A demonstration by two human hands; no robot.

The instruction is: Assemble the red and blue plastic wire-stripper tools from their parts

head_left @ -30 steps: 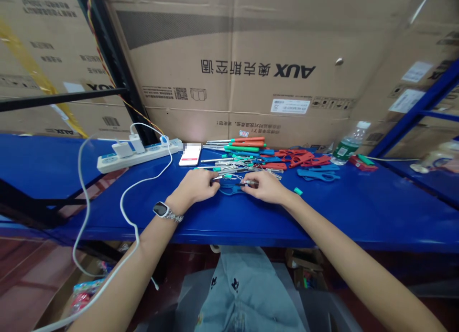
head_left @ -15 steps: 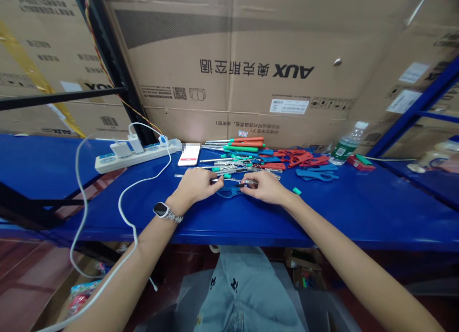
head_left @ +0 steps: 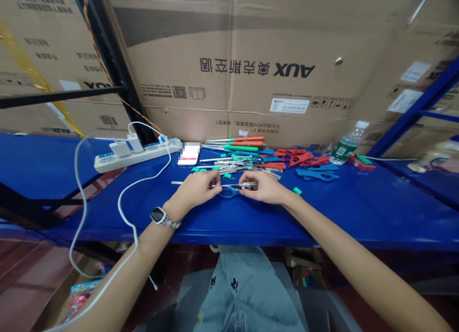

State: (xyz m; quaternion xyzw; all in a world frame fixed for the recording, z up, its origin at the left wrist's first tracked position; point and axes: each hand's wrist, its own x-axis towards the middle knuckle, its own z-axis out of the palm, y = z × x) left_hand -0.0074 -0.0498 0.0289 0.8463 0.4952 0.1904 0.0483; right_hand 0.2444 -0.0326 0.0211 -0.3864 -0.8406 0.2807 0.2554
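Compared with half a second earlier, your left grip [head_left: 201,187] has shifted slightly, and the slim silvery rod [head_left: 230,185] now lies nearly level across the gap toward your right grip [head_left: 263,186]. Left grip: thumb and fingers closed about the rod, whose outer end projects to the left. Right grip: pinched on a small clear-and-silver piece [head_left: 247,184]; whether rod and piece are joined cannot be told. Step in hand, by judgement: lining up rod and piece. The next move calls for a steady pinch on both sides and a straight axis. Count: one rod held; one blue plastic clip [head_left: 228,194] at the tabletop [head_left: 247,222], just below the gap; one loose green cap [head_left: 297,190] right of the right grip; two orange handles [head_left: 251,139] and one green handle [head_left: 245,149] beyond both grips; one smartphone [head_left: 189,154] beyond the left grip; one bottle [head_left: 346,145] farther right. Red plastic clips [head_left: 301,158] overlap too much to count.
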